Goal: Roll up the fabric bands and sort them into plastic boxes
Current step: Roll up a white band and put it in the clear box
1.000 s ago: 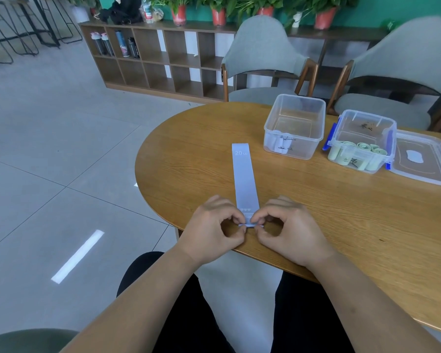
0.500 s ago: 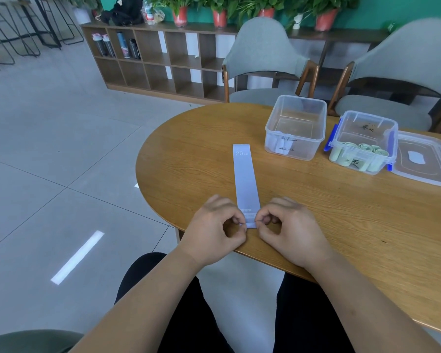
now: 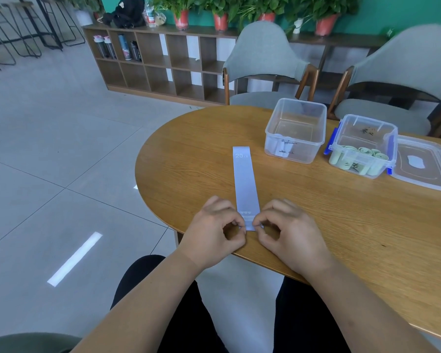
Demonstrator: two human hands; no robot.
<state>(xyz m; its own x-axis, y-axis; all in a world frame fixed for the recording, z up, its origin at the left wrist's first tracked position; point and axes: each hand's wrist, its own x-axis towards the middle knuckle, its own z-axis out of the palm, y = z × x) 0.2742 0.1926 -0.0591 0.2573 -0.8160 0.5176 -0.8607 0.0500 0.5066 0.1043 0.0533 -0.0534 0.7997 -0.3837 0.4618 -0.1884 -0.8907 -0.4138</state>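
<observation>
A pale lilac fabric band (image 3: 245, 179) marked "20 LB" lies flat and lengthwise on the wooden table (image 3: 341, 220), its near end by the table's front edge. My left hand (image 3: 214, 233) pinches the near end's left corner; my right hand (image 3: 288, 235) pinches its right corner. Behind the band stands a clear plastic box (image 3: 297, 131) with a white roll at its front wall. To its right is a second clear box with blue clips (image 3: 362, 146), holding several rolled pale green bands.
A clear lid (image 3: 423, 166) lies flat to the right of the clipped box. Two grey chairs (image 3: 265, 64) stand behind the table. A wooden shelf unit (image 3: 161, 64) with potted plants lines the back wall. Tiled floor lies to the left.
Both hands stay at the band's near end with only small finger shifts. The band has not moved.
</observation>
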